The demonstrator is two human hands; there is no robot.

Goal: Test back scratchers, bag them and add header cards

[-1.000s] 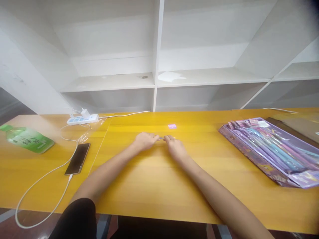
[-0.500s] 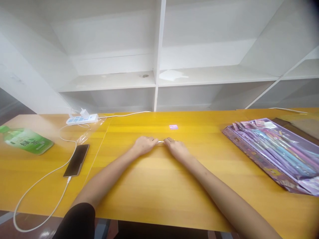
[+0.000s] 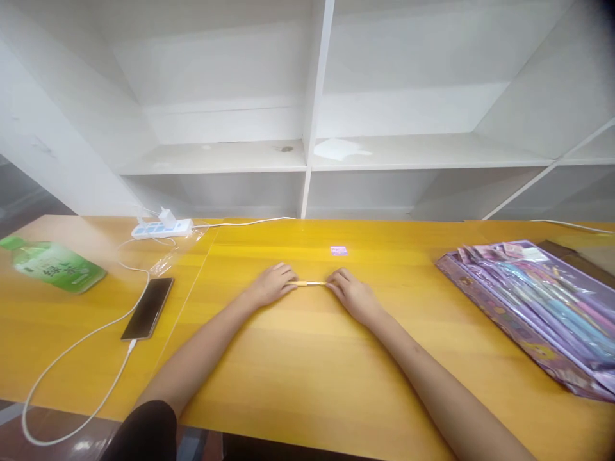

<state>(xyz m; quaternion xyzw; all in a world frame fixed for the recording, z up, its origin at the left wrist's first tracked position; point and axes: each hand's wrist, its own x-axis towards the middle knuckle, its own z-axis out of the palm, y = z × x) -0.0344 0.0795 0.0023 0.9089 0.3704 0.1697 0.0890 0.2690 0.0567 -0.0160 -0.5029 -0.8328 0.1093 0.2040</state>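
Observation:
A slim yellow pen (image 3: 310,283) with a silvery section lies crosswise between my two hands, low over the table or on it. My left hand (image 3: 275,285) pinches its left end with thumb and fingers. At the other tip, my right hand (image 3: 354,296) has its curled fingers closed on the pen. Both ends are partly covered by fingertips. Just beyond the hands, a small purple card (image 3: 339,251) rests flat on the yellow wooden table (image 3: 307,371).
On the right, a purple patterned package (image 3: 509,314) carries several plastic-wrapped pens (image 3: 552,294). To the left are a phone (image 3: 148,308) on a white cable (image 3: 57,358), a green bottle (image 3: 57,266) on its side and a power strip (image 3: 163,228). White shelves (image 3: 216,157) stand behind.
My hands have moved apart, so more of the pen shows between them. The view has shifted slightly.

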